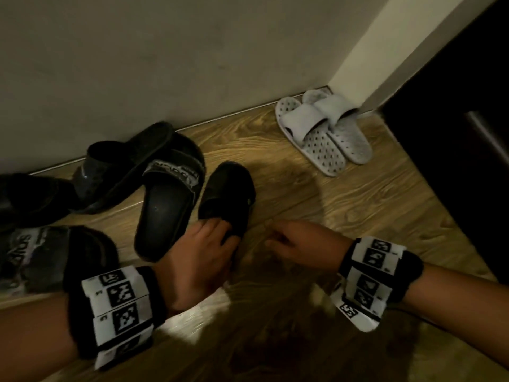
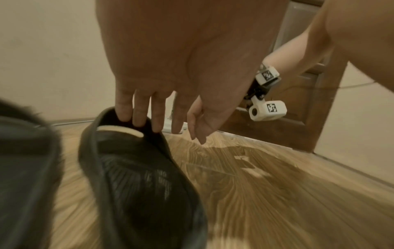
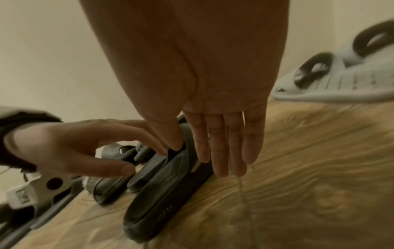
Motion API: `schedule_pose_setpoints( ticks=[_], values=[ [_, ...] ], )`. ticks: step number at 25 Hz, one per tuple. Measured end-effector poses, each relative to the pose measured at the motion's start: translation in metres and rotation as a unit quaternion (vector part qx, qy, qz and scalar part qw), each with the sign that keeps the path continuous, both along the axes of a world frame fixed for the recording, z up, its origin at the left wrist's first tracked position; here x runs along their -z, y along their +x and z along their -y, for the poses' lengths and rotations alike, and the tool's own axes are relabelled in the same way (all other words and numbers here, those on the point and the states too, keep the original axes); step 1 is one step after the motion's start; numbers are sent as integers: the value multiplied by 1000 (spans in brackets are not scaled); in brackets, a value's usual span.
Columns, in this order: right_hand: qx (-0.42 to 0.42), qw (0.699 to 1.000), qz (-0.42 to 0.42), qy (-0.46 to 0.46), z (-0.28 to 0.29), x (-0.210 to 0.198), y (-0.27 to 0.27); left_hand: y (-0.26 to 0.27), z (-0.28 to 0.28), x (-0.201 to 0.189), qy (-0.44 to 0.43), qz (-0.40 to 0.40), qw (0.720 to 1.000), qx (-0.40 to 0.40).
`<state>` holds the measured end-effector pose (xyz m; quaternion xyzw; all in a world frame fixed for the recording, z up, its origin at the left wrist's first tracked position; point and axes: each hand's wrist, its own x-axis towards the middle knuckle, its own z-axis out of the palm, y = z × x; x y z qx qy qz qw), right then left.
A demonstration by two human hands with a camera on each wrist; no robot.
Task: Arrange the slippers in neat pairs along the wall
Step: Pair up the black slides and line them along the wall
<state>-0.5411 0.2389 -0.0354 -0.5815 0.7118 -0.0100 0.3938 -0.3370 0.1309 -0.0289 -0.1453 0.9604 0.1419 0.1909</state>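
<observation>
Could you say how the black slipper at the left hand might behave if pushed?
The black slipper appears sole-down on the wooden floor, so it should slide rather than roll. Its thick moulded sole looks stiff, probably light. The left hand touches only its heel, so it may swivel.

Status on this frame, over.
Open left hand touching black slipper heel; right hand open beside it. Grey pair set at wall. Heap of black slippers unsorted.

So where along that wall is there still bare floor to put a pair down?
The wood floor is bare along the wall between the black slippers and the pale grey pair. More bare floor lies in front of that pair, right of the right hand. The left side is crowded: black slippers overlap there.
</observation>
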Motion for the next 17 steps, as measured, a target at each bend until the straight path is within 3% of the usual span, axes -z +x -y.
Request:
schedule_pose_setpoints(
  ticks=[8,17],
  values=[
    [25,999,-33,12,-38,-7,-6,-18,-23,0,-51,30,998,7],
    [-176,984,-33,7,48,7,103,102,0,13,-33,13,994,-104]
  ],
)
